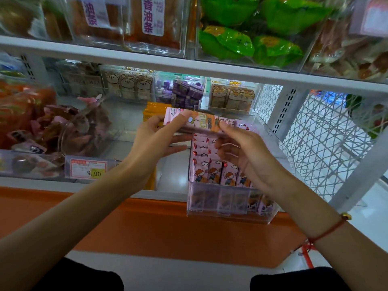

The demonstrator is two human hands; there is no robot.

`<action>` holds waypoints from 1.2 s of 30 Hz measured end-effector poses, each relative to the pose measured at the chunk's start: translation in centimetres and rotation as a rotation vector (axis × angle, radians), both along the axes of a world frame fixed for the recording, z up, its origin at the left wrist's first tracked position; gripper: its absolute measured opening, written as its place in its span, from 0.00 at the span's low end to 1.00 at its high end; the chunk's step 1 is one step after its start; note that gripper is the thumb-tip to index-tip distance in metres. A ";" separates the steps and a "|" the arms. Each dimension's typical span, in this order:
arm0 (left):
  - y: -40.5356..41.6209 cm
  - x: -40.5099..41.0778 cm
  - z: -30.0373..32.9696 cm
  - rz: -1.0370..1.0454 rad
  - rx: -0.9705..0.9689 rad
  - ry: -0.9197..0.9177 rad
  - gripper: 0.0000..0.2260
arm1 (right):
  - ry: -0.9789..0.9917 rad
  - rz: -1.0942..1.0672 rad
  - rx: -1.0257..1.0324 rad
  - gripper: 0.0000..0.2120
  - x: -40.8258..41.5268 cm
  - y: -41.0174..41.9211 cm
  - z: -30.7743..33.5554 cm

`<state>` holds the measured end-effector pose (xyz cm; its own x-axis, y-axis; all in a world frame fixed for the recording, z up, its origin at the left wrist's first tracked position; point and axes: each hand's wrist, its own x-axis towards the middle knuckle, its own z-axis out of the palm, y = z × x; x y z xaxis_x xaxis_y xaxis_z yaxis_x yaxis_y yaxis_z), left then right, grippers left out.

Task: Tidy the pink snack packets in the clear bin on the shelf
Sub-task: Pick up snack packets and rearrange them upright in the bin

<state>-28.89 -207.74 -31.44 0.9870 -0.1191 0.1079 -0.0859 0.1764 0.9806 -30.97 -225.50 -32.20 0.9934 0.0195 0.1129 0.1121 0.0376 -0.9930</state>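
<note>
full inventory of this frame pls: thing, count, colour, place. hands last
pink snack packets: many, count unclear, pink with cartoon print, standing in rows in the clear bin
held packets: a small stack, count unclear, pink and orange, lying sideways above the bin
clear bin: one, transparent, front edge of lower shelf, right of centre
price tag: one, red and white, reads 9.90, shelf front at left
green packets: several, bright green, upper shelf bin
purple packets: many, purple, bin at the back
red string bracelet: one, red, right wrist
left hand: holds the left end of the held packets
right hand: pinches their right end
</note>
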 end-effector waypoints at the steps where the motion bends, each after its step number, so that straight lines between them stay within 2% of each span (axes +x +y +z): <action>1: 0.1 0.1 0.1 -0.016 -0.028 -0.009 0.17 | -0.011 -0.003 -0.011 0.11 0.0 -0.1 0.0; 4: 0.9 0.7 0.2 0.091 -0.058 -0.142 0.16 | -0.058 -0.105 -0.159 0.22 0.8 -0.5 -0.1; 6: 1.5 1.3 0.0 0.254 -0.029 -0.246 0.16 | -0.110 -0.219 -0.313 0.19 2.2 -1.0 0.0; 8: 2.0 2.0 -0.6 0.378 0.035 -0.320 0.15 | -0.201 -0.288 -0.555 0.13 4.5 -1.4 0.1; 10: 2.3 2.6 -1.1 0.431 0.070 -0.348 0.14 | -0.259 -0.276 -0.835 0.11 7.2 -1.5 -0.2; 13: 2.3 3.1 -1.5 0.406 0.058 -0.378 0.13 | -0.239 -0.161 -1.291 0.17 11.2 -1.1 -1.7; 15: 2.1 3.3 -1.6 0.347 0.033 -0.410 0.11 | -0.198 -0.112 -1.440 0.20 13.0 -0.8 -2.4; 21: 1.2 3.8 -1.4 0.241 0.076 -0.506 0.11 | -0.054 -0.016 -1.512 0.22 15.1 -0.7 -2.2; 24: 0.5 5.5 -0.9 0.206 0.086 -0.509 0.12 | -0.144 -0.071 -1.480 0.20 14.2 -1.1 -1.9; 27: -0.5 7.8 -0.6 0.139 0.127 -0.478 0.11 | -0.150 -0.018 -1.409 0.20 12.3 -1.9 -3.0; 30: -1.4 10.0 -0.7 0.087 0.357 -0.515 0.13 | -0.135 0.012 -1.339 0.21 11.2 -2.3 -3.9; 33: -2.1 12.0 -0.4 0.099 0.686 -0.595 0.13 | -0.144 0.011 -1.366 0.22 11.2 -2.3 -4.2; 36: -3.3 13.5 0.1 0.101 1.048 -0.633 0.19 | -0.164 -0.008 -1.373 0.22 11.3 -2.3 -4.6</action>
<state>-15.37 -211.08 -31.33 0.8050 -0.3628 0.4694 -0.5661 -0.7065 0.4247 -19.63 -227.78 -36.78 0.9713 0.2038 0.1227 0.2260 -0.9516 -0.2082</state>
